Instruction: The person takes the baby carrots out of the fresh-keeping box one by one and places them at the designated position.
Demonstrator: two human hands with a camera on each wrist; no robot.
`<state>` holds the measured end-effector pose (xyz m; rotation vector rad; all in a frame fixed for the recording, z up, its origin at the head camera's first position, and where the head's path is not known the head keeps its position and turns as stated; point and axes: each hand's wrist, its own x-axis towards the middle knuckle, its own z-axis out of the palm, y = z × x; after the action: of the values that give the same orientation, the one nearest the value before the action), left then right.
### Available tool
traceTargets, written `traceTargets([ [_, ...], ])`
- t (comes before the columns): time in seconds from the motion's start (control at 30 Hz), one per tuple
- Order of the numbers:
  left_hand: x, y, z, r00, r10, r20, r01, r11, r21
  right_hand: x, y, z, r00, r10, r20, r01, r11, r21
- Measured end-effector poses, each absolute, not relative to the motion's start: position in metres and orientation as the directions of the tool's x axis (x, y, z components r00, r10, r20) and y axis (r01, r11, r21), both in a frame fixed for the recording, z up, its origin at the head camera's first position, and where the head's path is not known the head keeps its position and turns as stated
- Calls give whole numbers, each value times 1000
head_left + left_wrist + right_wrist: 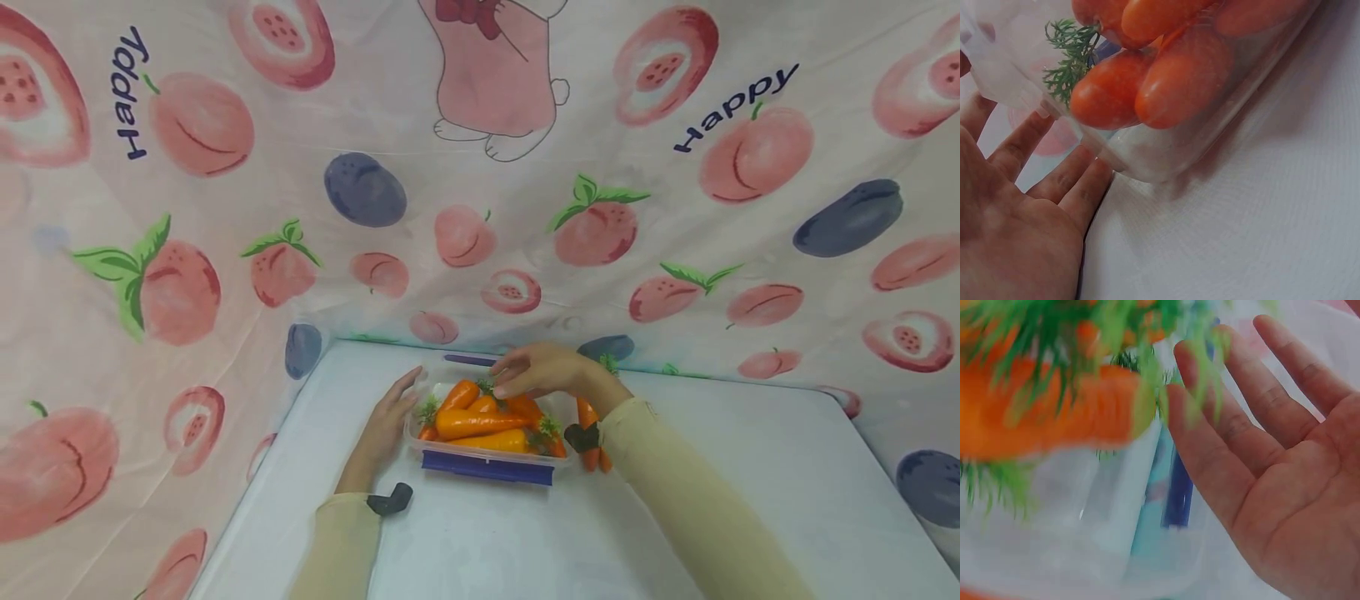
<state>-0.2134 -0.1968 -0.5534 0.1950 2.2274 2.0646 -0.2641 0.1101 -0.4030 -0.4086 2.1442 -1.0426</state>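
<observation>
Watching remotely through the head camera. Clear plastic container [487, 457] at the lower centre of the frame, on the white table [480, 542]; purple clip flap [487, 469] hanging along its near side, a second purple flap [468, 360] behind its far edge. Inside, heaped orange carrots with feathery green tops.

Left hand [386, 421]: fingers extended and spread, fingertips against the container's left side, gripping nothing. Right hand [540, 371]: arched over the back right of the container. The right wrist view has its fingers long and apart, nothing grasped; the greenery there is blurred, so I can't be sure whether a fingertip brushes it.

Relation I'd judge matters most: the big front carrot [480, 423] lies below and left of the right hand in the frame, long axis running left to right, almost parallel to the near flap. The right hand is the nearer one to the heap's back right; the left meets only the outer wall.

Outside the container, just beyond its right end, loose carrots [587, 412] lie partly hidden by the right wrist, their length running up and down the frame. Peach-print cloth [675, 250] hangs behind.
</observation>
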Motion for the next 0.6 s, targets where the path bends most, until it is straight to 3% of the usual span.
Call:
traceTargets([
  [0.3, -214, -196, -554, -985, 174, 7, 7, 4, 1000, -264, 78, -412, -673, -594, -441, -76, 649, -757],
  [0.6, -212, -195, -550, -985, 169, 32, 40, 40, 998, -262, 59, -422, -663, -584, -469, -154, 718, -678],
])
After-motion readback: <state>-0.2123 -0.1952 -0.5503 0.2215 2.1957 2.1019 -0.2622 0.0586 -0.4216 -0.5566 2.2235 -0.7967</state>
